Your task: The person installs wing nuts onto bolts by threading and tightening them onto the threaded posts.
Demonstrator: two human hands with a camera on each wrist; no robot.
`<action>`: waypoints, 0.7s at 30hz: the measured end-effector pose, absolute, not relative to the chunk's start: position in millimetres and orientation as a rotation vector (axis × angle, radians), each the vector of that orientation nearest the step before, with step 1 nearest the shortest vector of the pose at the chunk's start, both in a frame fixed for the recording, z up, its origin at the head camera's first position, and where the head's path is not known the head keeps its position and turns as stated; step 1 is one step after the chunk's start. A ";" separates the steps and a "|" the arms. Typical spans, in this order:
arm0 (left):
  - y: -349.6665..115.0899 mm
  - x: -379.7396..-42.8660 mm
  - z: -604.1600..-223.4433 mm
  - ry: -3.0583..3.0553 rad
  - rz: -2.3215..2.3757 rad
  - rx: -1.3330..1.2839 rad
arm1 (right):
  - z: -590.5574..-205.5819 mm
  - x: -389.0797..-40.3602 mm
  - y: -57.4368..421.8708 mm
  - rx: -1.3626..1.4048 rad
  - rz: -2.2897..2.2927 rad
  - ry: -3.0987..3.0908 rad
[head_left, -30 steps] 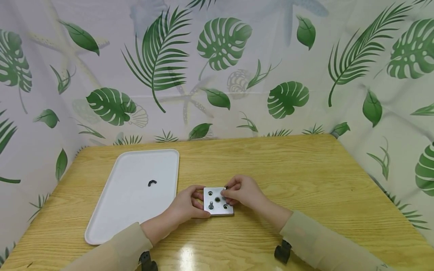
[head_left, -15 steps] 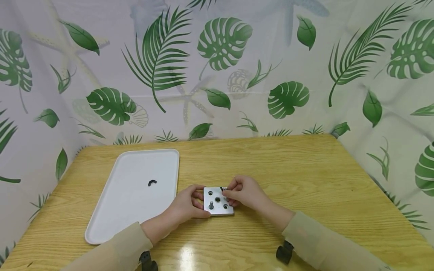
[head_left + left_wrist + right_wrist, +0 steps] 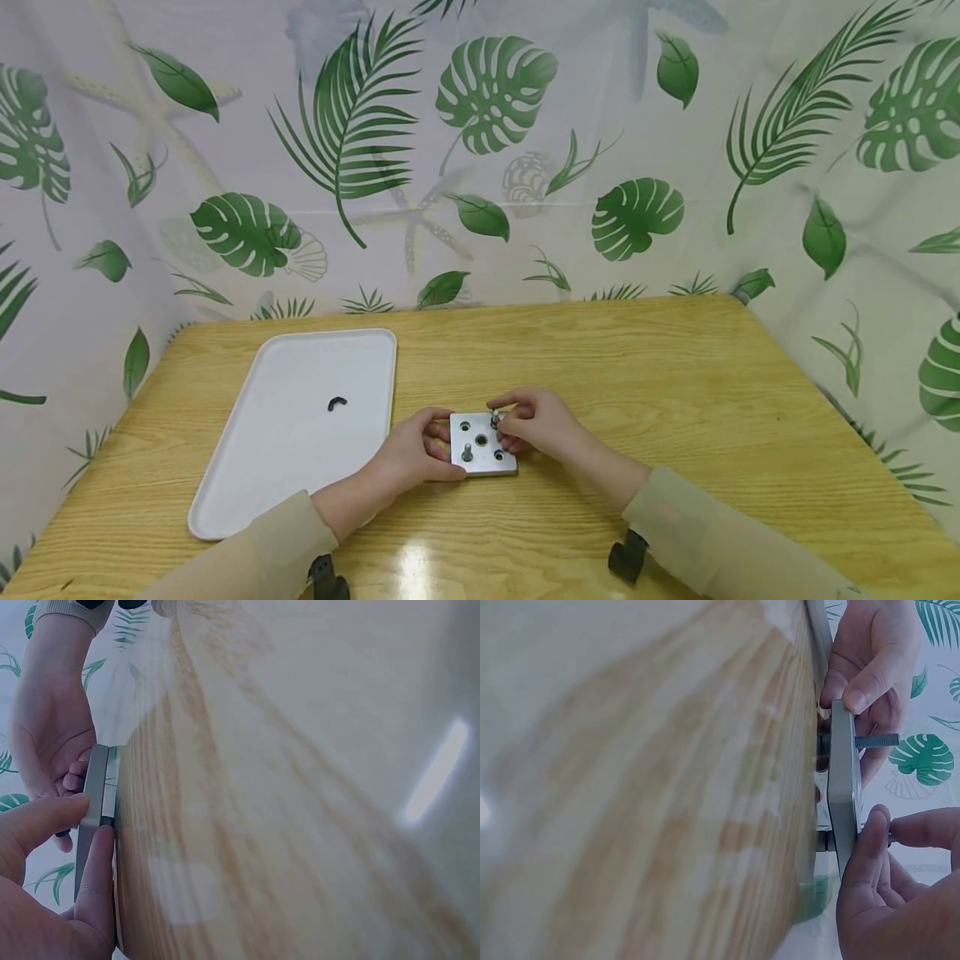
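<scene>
My left hand [image 3: 408,454] grips the left edge of a square metal plate [image 3: 481,463], thumb at the near corner. The plate has several holes and sits slightly above the table on bolt heads. One bolt [image 3: 467,453] stands up at its near left, its thread bare in the right wrist view. At the far right corner a second bolt [image 3: 495,417] rises, with a small dark piece, seemingly a black wing nut, around it. Thumb and index finger of my right hand [image 3: 543,423] close in on that piece from both sides, partly hiding it.
A white tray [image 3: 288,467] lies to the left on the wooden table [image 3: 637,375], with a bent black piece [image 3: 337,404] like a wing nut on it. A patterned cloth [image 3: 570,167] hangs behind the table.
The fingers of my right hand have shifted around the far right bolt, the index finger stretching out behind it, and more of the bolt shows. My left hand and the plate stay in place.
</scene>
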State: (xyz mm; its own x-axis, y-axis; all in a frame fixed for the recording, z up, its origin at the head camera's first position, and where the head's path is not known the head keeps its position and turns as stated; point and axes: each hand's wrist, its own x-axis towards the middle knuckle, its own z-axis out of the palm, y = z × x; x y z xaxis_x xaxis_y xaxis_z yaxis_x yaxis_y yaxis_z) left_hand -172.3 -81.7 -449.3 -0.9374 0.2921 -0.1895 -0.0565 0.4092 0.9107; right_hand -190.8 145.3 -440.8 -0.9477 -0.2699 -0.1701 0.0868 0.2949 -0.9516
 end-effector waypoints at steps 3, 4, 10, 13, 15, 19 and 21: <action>-81.2 -172.7 -450.3 2.361 1.536 0.200 | -440.7 -191.2 144.0 -0.151 -1.704 2.256; -81.0 -172.9 -450.5 2.362 1.537 0.196 | -440.7 -191.2 143.7 -0.142 -1.698 2.262; -80.1 -172.7 -449.3 2.373 1.535 0.181 | -441.4 -191.3 141.1 -0.097 -1.646 2.326; -79.8 -172.1 -448.6 2.376 1.534 0.179 | -443.0 -191.9 140.2 -0.081 -1.621 2.368; -79.6 -172.0 -448.9 2.374 1.535 0.173 | -444.3 -192.6 140.0 -0.072 -1.602 2.396; -80.4 -172.7 -451.3 2.380 1.525 0.189 | -446.3 -193.5 139.6 -0.056 -1.580 2.433; -80.9 -173.1 -452.3 2.382 1.519 0.199 | -446.5 -193.6 139.6 -0.059 -1.572 2.443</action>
State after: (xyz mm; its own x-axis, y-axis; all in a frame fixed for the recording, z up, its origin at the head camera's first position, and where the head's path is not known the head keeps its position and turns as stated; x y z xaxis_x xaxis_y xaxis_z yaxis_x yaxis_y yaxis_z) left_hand -173.1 -80.9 -452.3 -0.9429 0.2784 -0.1826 -0.0481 0.4288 0.9021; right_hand -193.6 139.6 -446.5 -0.9714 -0.1603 -0.1752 0.0930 0.4219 -0.9019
